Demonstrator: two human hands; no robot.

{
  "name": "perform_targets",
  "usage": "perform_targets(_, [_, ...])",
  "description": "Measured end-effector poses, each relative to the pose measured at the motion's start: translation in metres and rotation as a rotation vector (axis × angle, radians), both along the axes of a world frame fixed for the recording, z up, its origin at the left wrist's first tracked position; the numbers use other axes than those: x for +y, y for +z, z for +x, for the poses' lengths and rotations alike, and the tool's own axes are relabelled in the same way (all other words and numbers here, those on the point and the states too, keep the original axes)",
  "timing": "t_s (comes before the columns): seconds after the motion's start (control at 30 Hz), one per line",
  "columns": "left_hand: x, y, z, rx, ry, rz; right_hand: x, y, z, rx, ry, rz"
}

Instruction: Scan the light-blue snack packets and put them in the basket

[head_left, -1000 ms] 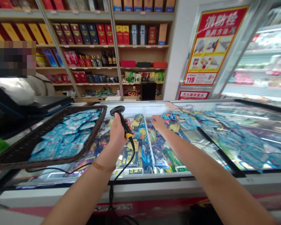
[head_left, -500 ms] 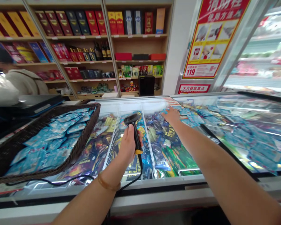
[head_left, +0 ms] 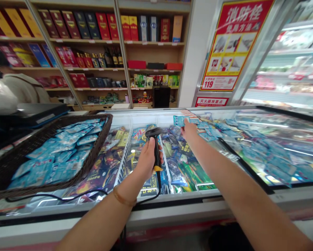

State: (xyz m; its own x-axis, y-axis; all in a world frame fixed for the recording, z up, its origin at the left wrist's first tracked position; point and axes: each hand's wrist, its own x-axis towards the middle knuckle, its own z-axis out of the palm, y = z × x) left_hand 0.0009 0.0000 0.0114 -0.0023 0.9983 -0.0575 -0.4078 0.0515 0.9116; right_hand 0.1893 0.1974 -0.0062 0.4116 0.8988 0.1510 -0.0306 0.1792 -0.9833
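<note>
My left hand (head_left: 147, 155) is wrapped round the handle of a black barcode scanner (head_left: 157, 150) with a yellow band at its base, held above the open freezer. From its lower end a black cord runs down to the front edge. Farther off to the right, my right hand (head_left: 190, 130) pinches a small blue packet (head_left: 180, 121) by its right side. Under and beside that hand, more blue packets (head_left: 210, 129) lie spread on the freezer's glass lid. The scanner and the held packet are apart.
A brown wicker basket (head_left: 108, 127) full of blue packets rests on the freezer's left part. Frozen goods in bags (head_left: 177, 165) fill the wire-divided freezer (head_left: 172, 202). The sliding glass lid (head_left: 246, 167) covers its right side. A person (head_left: 25, 87) is at far left, before shelves.
My right hand has gone from spread over the packets to pinching one, now raised and showing its face to the left. The scanner has shifted slightly right.
</note>
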Motion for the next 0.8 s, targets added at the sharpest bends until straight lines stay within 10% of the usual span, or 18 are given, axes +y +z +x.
perform_targets(0.2, [0.001,-0.004,0.002,0.012,-0.018,0.009,-0.036,-0.005,-0.020,0.573,0.245,-0.073])
perform_targets(0.8, [-0.012,-0.005,0.008,0.220,-0.325,0.096,-0.045,0.004,-0.007,0.516,0.469,0.039])
